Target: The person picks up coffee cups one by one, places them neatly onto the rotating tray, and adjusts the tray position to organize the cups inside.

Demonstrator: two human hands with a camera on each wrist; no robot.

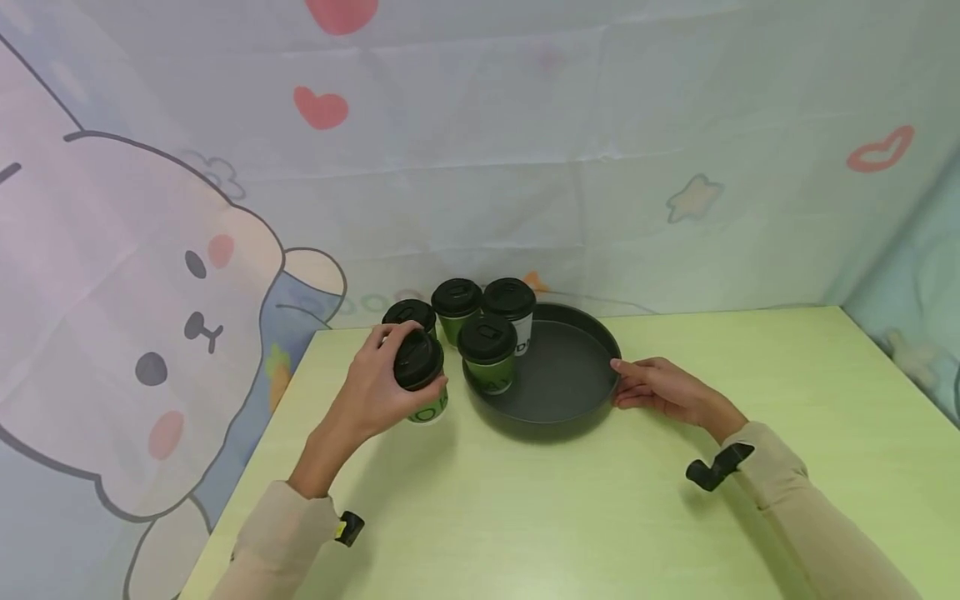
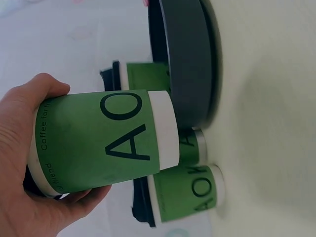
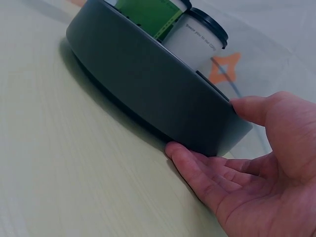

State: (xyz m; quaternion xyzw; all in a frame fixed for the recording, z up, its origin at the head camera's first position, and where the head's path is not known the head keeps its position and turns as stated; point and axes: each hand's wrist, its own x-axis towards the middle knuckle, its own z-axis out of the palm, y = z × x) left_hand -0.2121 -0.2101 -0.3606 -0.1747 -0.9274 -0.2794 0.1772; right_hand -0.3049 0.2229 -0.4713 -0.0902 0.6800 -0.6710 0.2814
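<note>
- Two beige sleeves (image 1: 780, 479) at the near side, with a black device (image 1: 720, 467) by each wrist.
- Left hand (image 1: 375, 390) curled firmly round the upper part of a green lidded cup (image 1: 430, 408), thumb on one side and fingers on the other; left of the pan (image 1: 573, 375), tilted slightly, and seemingly raised off the yellow-green tabletop (image 1: 585, 517), though hard to be sure from these angles.
- Right hand (image 1: 663, 392) pinching that round, dark pan at its right side, thumb on the rim, fingers low against the outside and under the edge.
- Inside the pan, toward its left side: one green cup (image 1: 491, 375) in front, one white cup (image 1: 522, 336) behind, both upright under black lids.
- Farther back on the tabletop, left of the pan: a partly hidden green cup (image 1: 409, 311) and another green cup (image 1: 454, 327), both lidded and upright.
- Behind everything, a pale cloth backdrop (image 1: 487, 200) with red hearts (image 1: 321, 108) and a large cartoon animal (image 1: 187, 292) at left.
</note>
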